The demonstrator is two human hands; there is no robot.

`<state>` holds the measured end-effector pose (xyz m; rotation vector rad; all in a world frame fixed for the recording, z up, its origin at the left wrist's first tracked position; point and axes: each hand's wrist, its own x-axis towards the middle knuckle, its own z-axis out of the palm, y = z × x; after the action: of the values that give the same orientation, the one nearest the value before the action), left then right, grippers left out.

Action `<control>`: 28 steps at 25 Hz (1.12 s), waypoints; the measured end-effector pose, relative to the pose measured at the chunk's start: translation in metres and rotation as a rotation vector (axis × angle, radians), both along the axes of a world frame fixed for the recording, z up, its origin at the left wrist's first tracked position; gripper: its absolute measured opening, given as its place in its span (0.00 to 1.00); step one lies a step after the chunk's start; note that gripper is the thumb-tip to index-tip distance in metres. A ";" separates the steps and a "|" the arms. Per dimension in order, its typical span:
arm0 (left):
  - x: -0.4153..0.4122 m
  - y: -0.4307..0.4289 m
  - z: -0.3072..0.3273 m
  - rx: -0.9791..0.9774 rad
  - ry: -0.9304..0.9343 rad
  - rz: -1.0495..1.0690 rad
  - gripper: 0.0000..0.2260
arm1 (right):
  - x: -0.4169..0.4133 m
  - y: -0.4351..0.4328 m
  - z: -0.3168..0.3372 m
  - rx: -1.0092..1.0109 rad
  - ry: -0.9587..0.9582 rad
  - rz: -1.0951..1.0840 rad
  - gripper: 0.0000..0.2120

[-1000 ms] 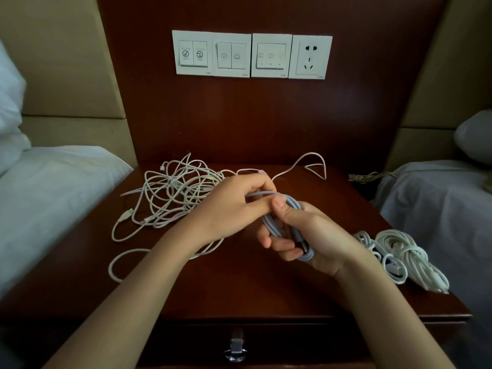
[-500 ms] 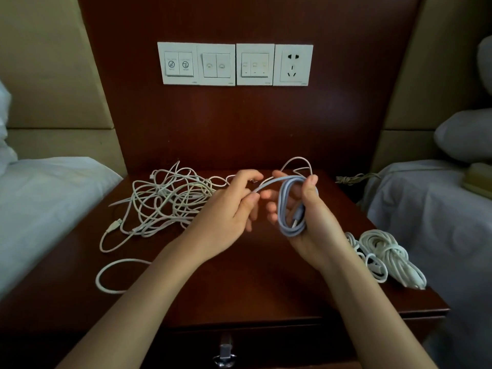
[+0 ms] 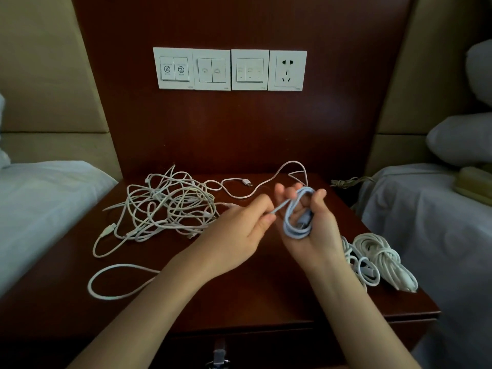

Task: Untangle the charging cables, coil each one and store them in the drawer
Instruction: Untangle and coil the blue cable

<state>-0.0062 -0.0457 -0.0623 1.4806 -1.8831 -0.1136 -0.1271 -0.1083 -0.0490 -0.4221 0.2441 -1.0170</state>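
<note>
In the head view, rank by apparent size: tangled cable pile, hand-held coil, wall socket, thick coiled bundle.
Largest: tangled cable pile.
Next: thick coiled bundle.
Last, unranked: hand-held coil and wall socket look alike, and the socket is farther away.

Single view, head-worn: aimed forward and down, held close above the desk (image 3: 266, 299), faced toward the switch panel (image 3: 211, 70) behind.

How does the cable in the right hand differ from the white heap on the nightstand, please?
The bluish cable is neatly coiled; the white heap is a loose tangle. The cable is held in the right hand; the heap lies on the nightstand. Both are thin cables.
</note>
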 end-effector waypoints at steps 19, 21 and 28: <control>-0.005 0.004 0.013 -0.009 0.113 0.094 0.10 | -0.010 0.002 0.003 -0.293 0.565 0.017 0.22; 0.000 0.003 0.011 0.020 0.092 0.080 0.11 | -0.013 0.000 0.004 -0.401 0.722 0.052 0.22; -0.009 0.002 0.012 -0.043 0.164 0.141 0.17 | -0.010 0.010 0.013 -0.563 0.831 0.241 0.20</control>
<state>-0.0152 -0.0439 -0.0505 1.5223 -1.6368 -0.1227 -0.1371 -0.0985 -0.0364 -1.3552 0.6338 -0.6117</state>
